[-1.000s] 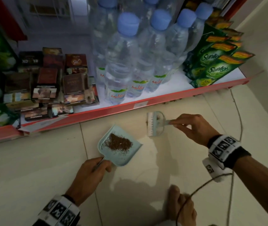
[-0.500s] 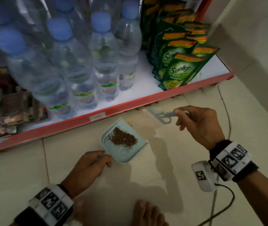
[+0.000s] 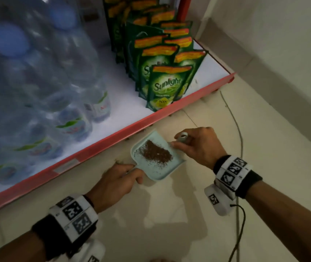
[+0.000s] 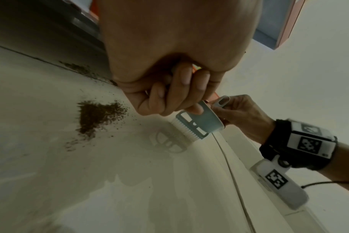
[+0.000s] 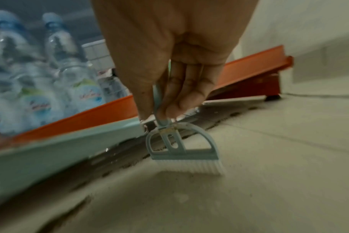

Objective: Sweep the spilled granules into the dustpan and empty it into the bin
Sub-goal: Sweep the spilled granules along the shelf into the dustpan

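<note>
A pale blue dustpan (image 3: 160,171) holds a heap of brown granules (image 3: 155,153); its underside (image 5: 50,160) seems slightly off the floor. My left hand (image 3: 132,173) grips its handle, fingers curled round it (image 4: 173,94). My right hand (image 3: 188,146) pinches the handle of a small blue brush, whose looped end (image 3: 183,137) sticks up beside the pan's right edge. The brush head (image 5: 181,151) points down, its white bristles (image 5: 191,168) on the tile. A pile of loose granules (image 4: 98,116) lies on the floor by the shelf base, mostly hidden under my left hand in the head view.
A low red-edged shelf (image 3: 113,133) runs just behind the pan, carrying water bottles (image 3: 56,82) and green Sunlight pouches (image 3: 167,86). Dark specks line the gap under it (image 5: 130,164). A cable (image 3: 239,137) trails over the tiles at right, near the wall (image 3: 283,53).
The view has swung right along the shelf. My right hand has brought the brush in from the right and turned it head-down at the pan's edge. My left hand keeps its grip.
</note>
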